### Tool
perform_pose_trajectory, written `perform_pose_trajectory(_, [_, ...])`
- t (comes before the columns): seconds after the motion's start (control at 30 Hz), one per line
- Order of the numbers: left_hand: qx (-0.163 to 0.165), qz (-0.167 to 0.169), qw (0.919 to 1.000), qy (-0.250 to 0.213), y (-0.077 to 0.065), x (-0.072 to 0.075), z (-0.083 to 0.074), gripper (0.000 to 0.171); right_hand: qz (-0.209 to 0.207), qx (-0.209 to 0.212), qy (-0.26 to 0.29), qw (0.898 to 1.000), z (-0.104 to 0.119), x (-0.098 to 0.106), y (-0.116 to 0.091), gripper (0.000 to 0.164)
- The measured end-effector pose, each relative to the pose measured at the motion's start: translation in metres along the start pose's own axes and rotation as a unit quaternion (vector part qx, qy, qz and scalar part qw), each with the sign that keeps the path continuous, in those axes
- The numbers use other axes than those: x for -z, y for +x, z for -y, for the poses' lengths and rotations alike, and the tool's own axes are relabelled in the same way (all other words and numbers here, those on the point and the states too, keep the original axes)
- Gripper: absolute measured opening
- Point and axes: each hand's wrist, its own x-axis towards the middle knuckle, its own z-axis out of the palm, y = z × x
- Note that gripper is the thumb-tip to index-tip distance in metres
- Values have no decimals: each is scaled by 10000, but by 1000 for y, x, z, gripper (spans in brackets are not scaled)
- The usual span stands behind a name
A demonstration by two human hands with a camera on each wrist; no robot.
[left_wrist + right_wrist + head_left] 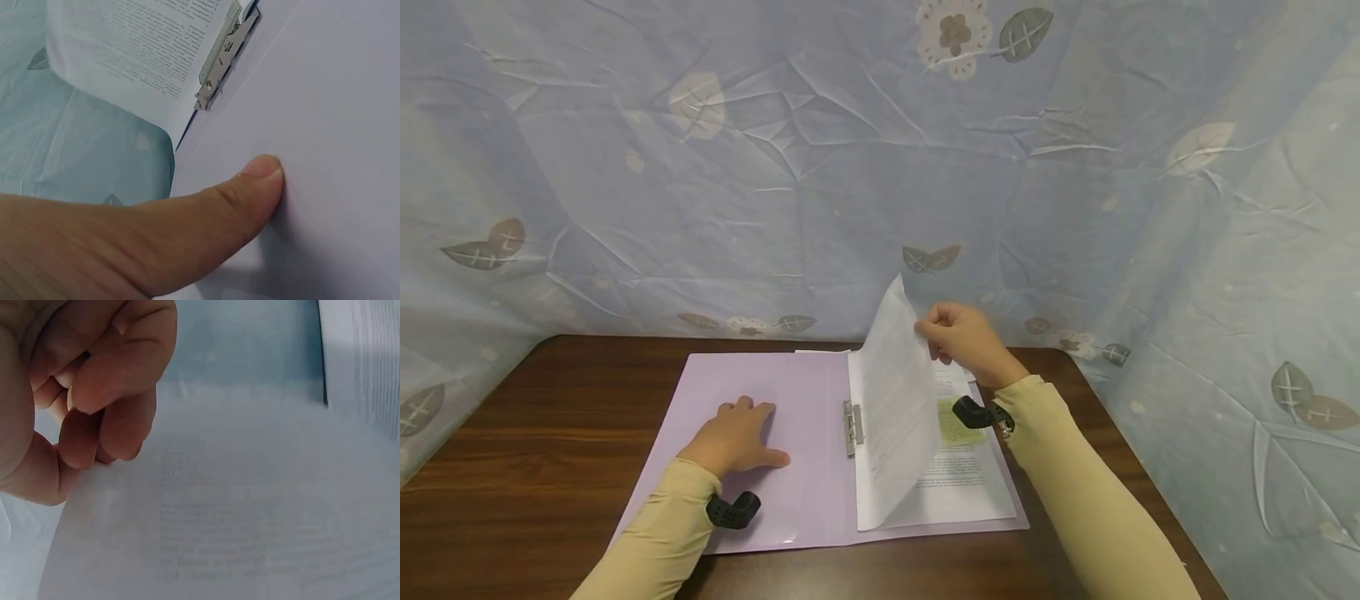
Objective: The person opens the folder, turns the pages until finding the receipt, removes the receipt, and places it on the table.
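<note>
A purple folder (808, 400) lies spread flat on the table, with a metal clip (853, 429) near its fold holding printed pages (973, 500). My right hand (962, 337) pinches the edge of a lifted sheet of paper (895, 417), which stands up and bends over the stack. In the right wrist view the sheet hangs from my curled fingers (125, 419), faint print showing through. My left hand (737, 437) rests on the folder's left cover, fingers spread. The left wrist view shows my thumb (219, 212) against the purple cover, the clip beyond it.
A yellow-green patch (955, 425), seemingly a sticky note, shows on the page below the lifted sheet. The dark wooden table (512, 467) reaches back to a pale blue patterned cloth (805, 183), which hangs behind and at both sides. More paper peeks out past the folder's far edge.
</note>
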Motion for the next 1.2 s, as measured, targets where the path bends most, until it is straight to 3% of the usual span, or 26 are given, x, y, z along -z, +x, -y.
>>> perform_pose_trajectory(0.2, [44, -38, 10000, 7, 0, -1, 0, 93, 94, 194, -23, 9998, 24, -29, 11, 15])
perform_pose_trajectory(0.5, [91, -38, 9999, 102, 2, -2, 1, 94, -24, 909, -1080, 9900, 63, -79, 18, 12])
perform_pose_trajectory(0.7, [26, -105, 9995, 292, 4, -3, 2, 91, 55, 828, -1580, 9840, 78, -112, 23, 18])
perform_pose_trajectory(0.93, [-99, -112, 9992, 384, 3, -1, 2, 61, 97, 806, -2089, 9746, 81, -148, 30, 21])
perform_pose_trajectory(1.1, [-434, -25, 9983, 388, 4, 2, 10, 42, 137, 684, -2394, 9684, 82, -169, 31, 20])
perform_pose_trajectory(1.2, [-643, 25, 9978, 159, 5, 9, 20, 41, 231, 625, -2500, 9659, 80, -181, 31, 19])
